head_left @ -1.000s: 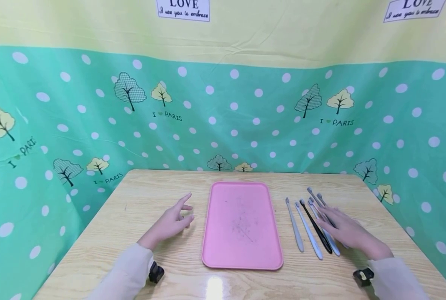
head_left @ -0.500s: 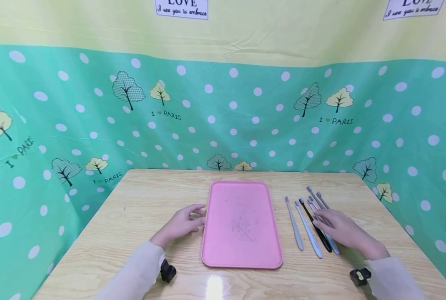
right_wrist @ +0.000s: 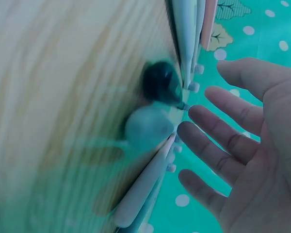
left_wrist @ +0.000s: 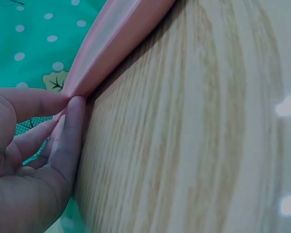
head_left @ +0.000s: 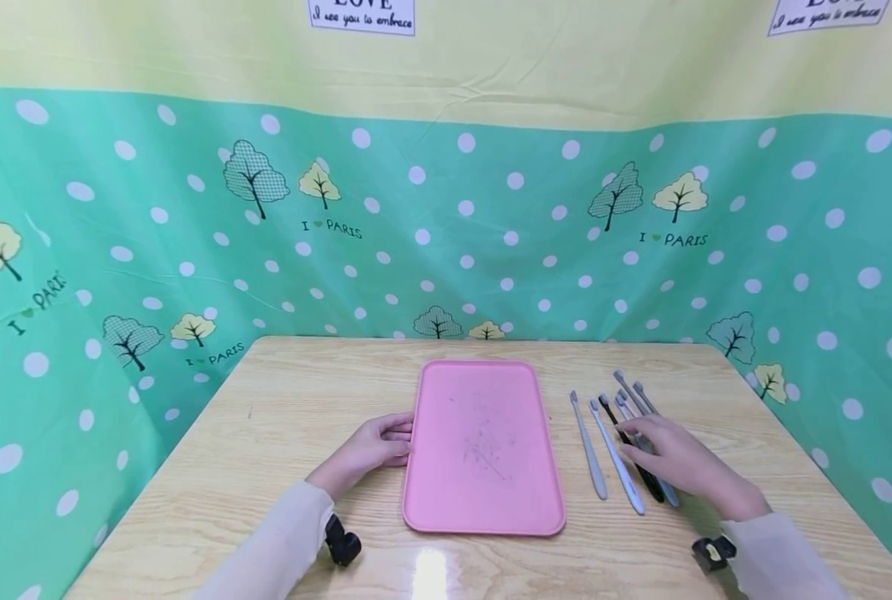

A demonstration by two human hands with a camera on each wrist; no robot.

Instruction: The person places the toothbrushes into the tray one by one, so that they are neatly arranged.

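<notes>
My left hand (head_left: 374, 446) is at the left edge of the pink tray (head_left: 483, 450). In the left wrist view, bent thumb and forefinger come together at the tray's rim (left_wrist: 109, 53) and pinch it. My right hand (head_left: 679, 458) hovers over several toothbrushes on the right, its fingers spread and holding nothing. Under or near it lie a black toothbrush (head_left: 644, 475) and grey toothbrushes (head_left: 626, 387), partly hidden by the hand. A light blue toothbrush (head_left: 618, 458) and a grey toothbrush (head_left: 590, 454) lie nearer the tray. Blunt handle ends (right_wrist: 161, 85) show close up in the right wrist view.
The wooden table (head_left: 318, 383) is bounded at the back and sides by a green and yellow curtain (head_left: 483, 208) with dots and trees. Black wrist cameras (head_left: 341, 542) are strapped on both wrists. A bright light reflection (head_left: 429, 571) shows on the front of the table.
My left hand has moved right to the tray's edge. My right hand has shifted slightly left above the toothbrushes. Tray and toothbrushes lie where they were.
</notes>
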